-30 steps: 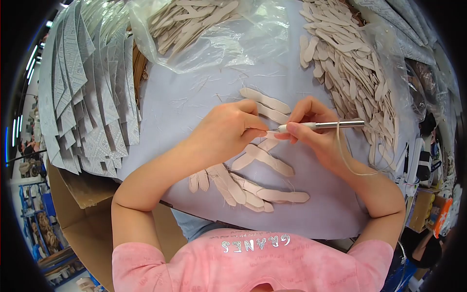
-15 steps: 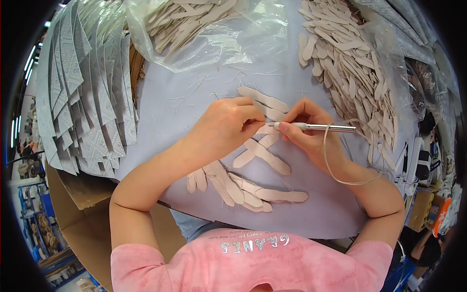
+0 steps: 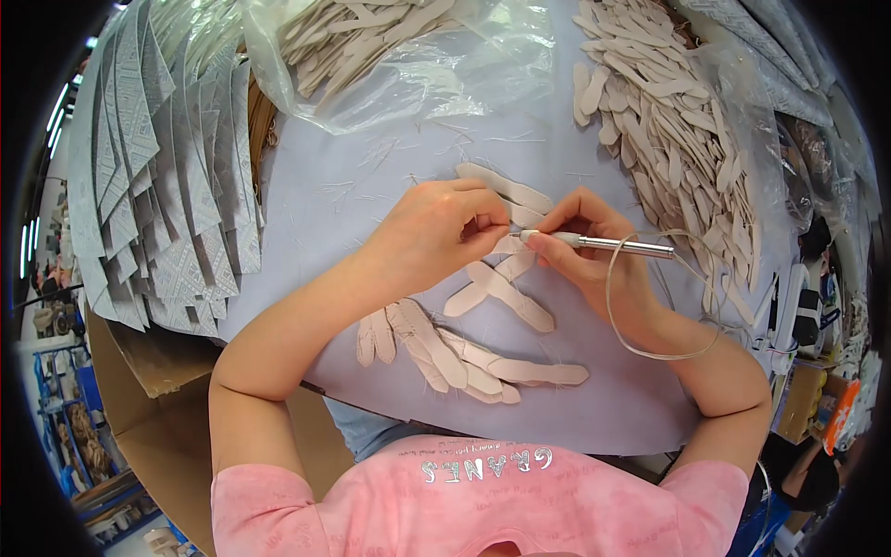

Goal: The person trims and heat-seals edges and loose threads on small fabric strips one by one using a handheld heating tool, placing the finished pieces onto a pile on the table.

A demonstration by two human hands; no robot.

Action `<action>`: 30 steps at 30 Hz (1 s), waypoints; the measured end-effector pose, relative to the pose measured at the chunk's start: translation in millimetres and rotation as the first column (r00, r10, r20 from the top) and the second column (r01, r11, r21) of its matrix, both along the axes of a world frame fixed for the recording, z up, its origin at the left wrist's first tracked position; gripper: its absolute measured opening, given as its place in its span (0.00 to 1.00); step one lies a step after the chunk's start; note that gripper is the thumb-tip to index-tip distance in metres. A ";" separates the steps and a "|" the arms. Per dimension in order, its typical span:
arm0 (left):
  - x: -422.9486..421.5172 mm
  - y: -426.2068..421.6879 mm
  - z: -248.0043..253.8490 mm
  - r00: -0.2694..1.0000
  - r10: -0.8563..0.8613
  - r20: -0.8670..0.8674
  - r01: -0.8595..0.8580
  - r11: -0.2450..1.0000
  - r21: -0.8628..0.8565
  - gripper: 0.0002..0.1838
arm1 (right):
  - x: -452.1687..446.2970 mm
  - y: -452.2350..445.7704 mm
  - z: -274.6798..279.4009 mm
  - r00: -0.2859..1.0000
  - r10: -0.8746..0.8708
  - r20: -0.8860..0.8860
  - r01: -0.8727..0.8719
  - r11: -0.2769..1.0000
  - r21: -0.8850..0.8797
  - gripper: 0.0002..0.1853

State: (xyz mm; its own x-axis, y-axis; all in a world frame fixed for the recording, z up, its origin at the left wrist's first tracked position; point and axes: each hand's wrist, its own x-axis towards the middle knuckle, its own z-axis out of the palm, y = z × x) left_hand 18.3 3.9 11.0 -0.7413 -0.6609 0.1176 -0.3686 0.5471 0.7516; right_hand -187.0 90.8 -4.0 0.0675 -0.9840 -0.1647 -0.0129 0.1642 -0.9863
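My right hand [image 3: 599,251] grips a pen-shaped tool [image 3: 645,248] with a silvery handle and a thin looped cord [image 3: 613,306]. Its tip points left, close to the fingertips of my left hand [image 3: 436,223]. The left fingers are pinched together; what they hold is too small or hidden to make out. Under and around both hands lie beige strap-shaped pieces with stitched edges: a pair of straps [image 3: 506,190] just beyond, and crossed straps [image 3: 512,302] just nearer me. A fanned row of straps [image 3: 473,362] lies closer to my body.
A large heap of similar straps [image 3: 668,139] covers the right side. More straps [image 3: 362,37] lie in clear plastic [image 3: 418,84] at the back. Grey patterned sheets [image 3: 186,186] hang at the left. Loose thread ends [image 3: 371,153] are scattered on the pale tabletop [image 3: 316,176].
The pen-shaped tool's rear end has shifted slightly left and down, and its cord loop has swung a little left. Both hands remain almost in place.
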 end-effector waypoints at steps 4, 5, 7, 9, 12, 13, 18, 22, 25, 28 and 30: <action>0.5 -0.6 0.8 1.000 -0.003 -0.013 0.003 1.000 0.028 0.03 | -0.5 -0.1 1.5 1.000 -0.006 0.029 0.006 1.000 -0.004 0.08; 1.5 -1.2 0.8 1.000 -0.009 -0.014 0.010 0.999 0.048 0.03 | 0.0 -0.2 2.5 0.998 -0.018 0.065 0.018 1.000 0.005 0.08; 2.5 -1.6 1.2 1.000 -0.017 -0.015 0.018 0.998 0.067 0.03 | -0.1 -0.3 4.5 0.994 -0.032 0.103 0.031 0.999 0.014 0.08; 2.4 -1.3 1.8 0.999 -0.042 -0.006 0.042 0.998 0.052 0.04 | -1.2 -0.7 7.0 0.993 -0.023 0.112 0.021 1.000 0.019 0.07; 5.0 1.4 5.4 0.995 -0.091 0.039 0.093 0.994 -0.052 0.05 | -4.5 -2.7 10.9 0.985 -0.042 0.166 0.043 0.999 -0.008 0.07; 7.1 3.3 8.0 0.989 -0.124 0.082 0.134 0.980 -0.144 0.06 | -5.9 -3.5 12.1 0.975 -0.061 0.215 0.070 0.997 -0.034 0.06; 11.7 10.4 16.6 0.973 -0.124 0.193 0.185 0.922 -0.339 0.08 | -7.2 -2.0 20.7 0.958 -0.027 0.284 0.082 0.980 -0.181 0.06; 4.2 -2.3 3.8 0.997 -0.047 0.064 0.059 0.979 -0.195 0.08 | -7.4 -4.5 18.0 0.976 0.005 0.219 0.018 0.995 -0.103 0.08; 2.7 -2.3 0.8 0.998 -0.052 0.043 0.060 0.980 -0.188 0.08 | -10.4 -9.4 11.0 0.986 0.018 0.165 -0.011 0.999 -0.046 0.08; -0.9 -2.2 -2.6 0.998 -0.058 0.029 0.063 0.983 -0.175 0.07 | -12.8 -11.6 7.8 0.984 0.021 0.174 -0.019 1.000 -0.010 0.08; -4.3 -1.7 -4.9 0.998 -0.063 0.014 0.065 0.986 -0.153 0.06 | -13.7 -12.1 7.5 0.971 0.010 0.238 -0.012 1.000 0.009 0.07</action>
